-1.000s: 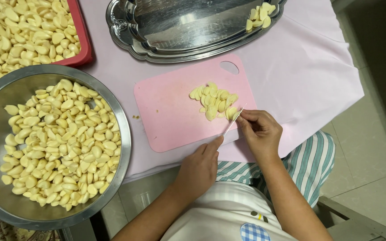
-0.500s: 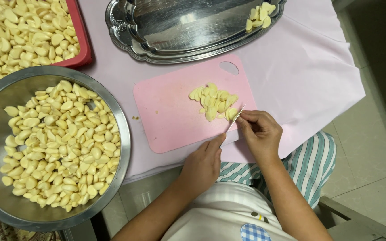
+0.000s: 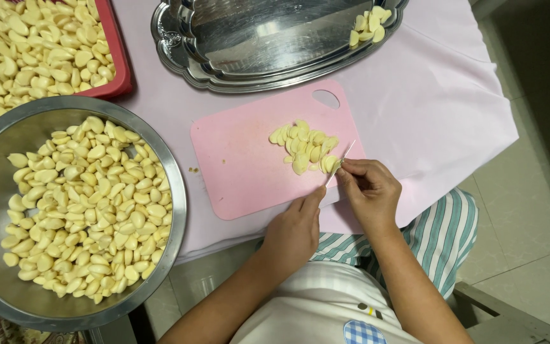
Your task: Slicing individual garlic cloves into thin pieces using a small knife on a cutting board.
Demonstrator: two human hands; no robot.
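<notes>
Garlic slices [image 3: 303,145] lie heaped on the pink cutting board [image 3: 243,159], just beyond the right hand [image 3: 369,194], which grips a small knife [image 3: 340,163] with its blade at the pile's near edge. The left hand [image 3: 295,230] rests loosely curled (holding nothing that shows), fingertips on the board's near rim. Well off to its left sits a steel bowl [image 3: 172,191] of peeled cloves.
</notes>
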